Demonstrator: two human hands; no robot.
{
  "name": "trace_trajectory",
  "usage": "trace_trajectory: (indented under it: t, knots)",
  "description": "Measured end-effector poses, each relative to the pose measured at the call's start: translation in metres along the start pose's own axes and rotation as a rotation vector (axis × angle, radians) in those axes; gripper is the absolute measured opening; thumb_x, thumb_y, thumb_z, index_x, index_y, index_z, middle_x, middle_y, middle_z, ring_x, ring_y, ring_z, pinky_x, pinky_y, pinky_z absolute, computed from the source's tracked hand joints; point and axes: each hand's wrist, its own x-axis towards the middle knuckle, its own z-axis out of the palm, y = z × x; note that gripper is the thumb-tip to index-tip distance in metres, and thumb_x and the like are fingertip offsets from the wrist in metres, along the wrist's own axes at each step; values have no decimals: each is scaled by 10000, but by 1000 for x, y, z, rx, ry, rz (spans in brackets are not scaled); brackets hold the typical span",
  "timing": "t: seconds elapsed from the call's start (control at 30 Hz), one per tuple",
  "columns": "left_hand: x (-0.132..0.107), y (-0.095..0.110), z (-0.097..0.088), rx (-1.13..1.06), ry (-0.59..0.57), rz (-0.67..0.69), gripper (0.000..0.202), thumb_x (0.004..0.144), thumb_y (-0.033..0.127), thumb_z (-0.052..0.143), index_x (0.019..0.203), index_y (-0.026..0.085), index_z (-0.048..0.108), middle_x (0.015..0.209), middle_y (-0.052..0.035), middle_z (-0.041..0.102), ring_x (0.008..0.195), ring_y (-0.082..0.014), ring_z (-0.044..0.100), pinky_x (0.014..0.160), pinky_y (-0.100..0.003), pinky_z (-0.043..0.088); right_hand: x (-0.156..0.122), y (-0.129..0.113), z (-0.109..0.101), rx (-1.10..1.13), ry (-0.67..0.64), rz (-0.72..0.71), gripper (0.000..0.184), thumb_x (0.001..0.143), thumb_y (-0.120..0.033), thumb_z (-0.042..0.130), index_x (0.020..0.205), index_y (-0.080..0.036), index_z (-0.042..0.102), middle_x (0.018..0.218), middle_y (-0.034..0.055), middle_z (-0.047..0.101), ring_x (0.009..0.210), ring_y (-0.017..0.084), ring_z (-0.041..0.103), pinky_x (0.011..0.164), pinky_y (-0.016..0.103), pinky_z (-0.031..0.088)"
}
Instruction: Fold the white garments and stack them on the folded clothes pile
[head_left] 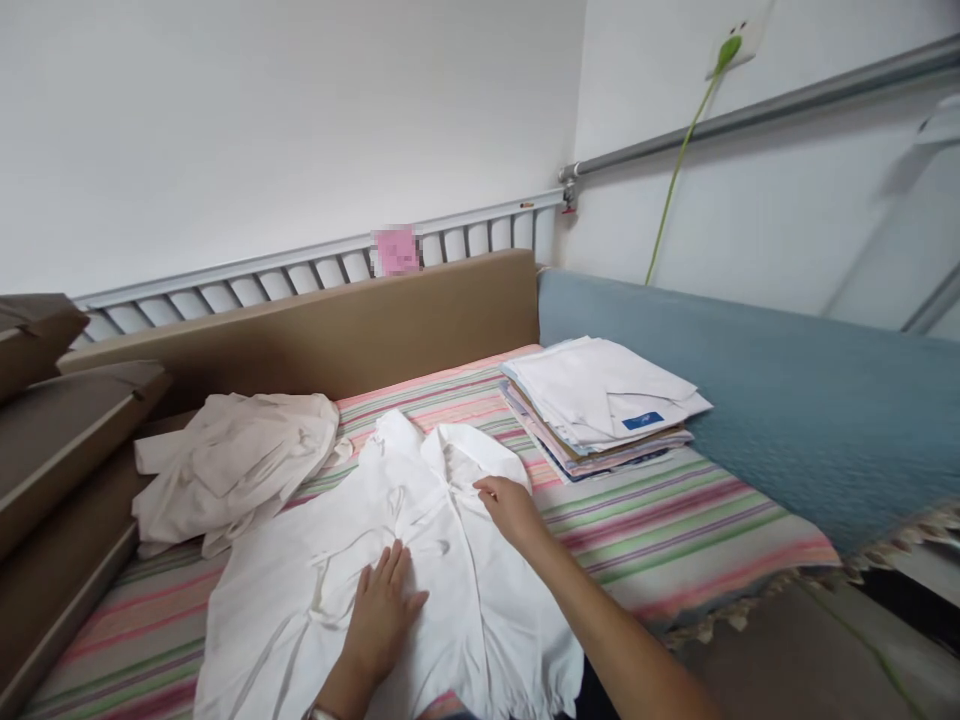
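Observation:
A white blouse [517, 620] lies spread on the striped cloth in front of me, its collar pointing away. Thin white ties and folds cross its middle. My left hand [384, 605] rests flat on the left part of the blouse, fingers stretched out and touching the fabric. Close to the collar, my right hand [511, 512] is closed with thumb and fingertips pinching the blouse's front edge. A crumpled off-white garment [244, 450] lies beyond it on the left. To the right, folded clothes [592, 390] are stacked, a white one with a blue label on top.
The striped cloth [667, 530] covers the surface. Brown cushions [67, 430] are piled at the left. A brown padded board [420, 330] stands before a white radiator [289, 278]. A blue-covered backrest [750, 390] borders the right; above it hangs a green cord [679, 165].

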Motion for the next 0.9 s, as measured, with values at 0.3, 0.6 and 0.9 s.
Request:
trace_trajectory:
  t: [0.3, 0.6, 0.9]
  knots:
    - [58, 33, -28, -384, 223, 5, 340, 839, 279, 385, 1121, 208, 562, 1123, -80, 623, 1058, -208, 556, 931, -414, 445, 43, 18, 19, -273, -64, 8, 273, 814, -263, 491, 1043, -208, 630, 1026, 80, 613, 923, 197, 572, 757, 283, 399]
    - [127, 53, 13, -375, 197, -52, 475, 784, 172, 391, 1255, 153, 451, 1289, -95, 515, 1202, -210, 447, 1009, -409, 372, 50, 30, 20, -228, -51, 64, 168, 813, -204, 461, 769, -209, 623, 867, 39, 616, 777, 151, 561, 618, 256, 329]
    - [121, 50, 24, -364, 236, -65, 483, 780, 169, 376, 1259, 160, 446, 1279, -92, 524, 1194, -208, 456, 992, -409, 388, 52, 22, 15, 306, 30, 197, 120, 766, -225, 463, 689, -194, 550, 670, -11, 630, 571, 104, 524, 527, 217, 334]
